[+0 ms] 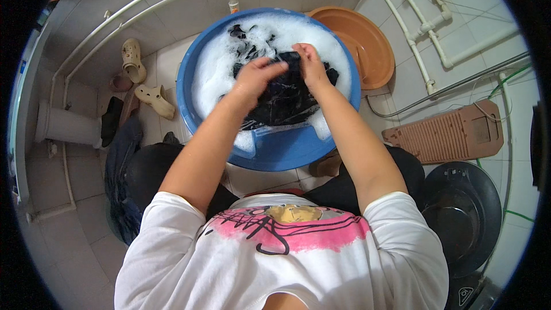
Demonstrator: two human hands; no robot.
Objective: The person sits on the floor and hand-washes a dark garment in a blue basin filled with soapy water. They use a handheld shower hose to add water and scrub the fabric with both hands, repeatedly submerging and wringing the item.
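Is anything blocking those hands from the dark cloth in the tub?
Nothing visible does: the right hand holds the dark cloth, and the left hand, blurred, is at its edge. White suds lie around it.

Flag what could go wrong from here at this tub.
The wet dark cloth might slip from the right hand, as suds lie around it. The suds also reach close to the rim of the blue tub, so brisk moves could slop some onto the tiled floor and make it slick.

Probably a home's tiled washroom: a round blue plastic tub (287, 152) of white suds (208, 74), upper centre; a brown ribbed washboard (439, 136), right.
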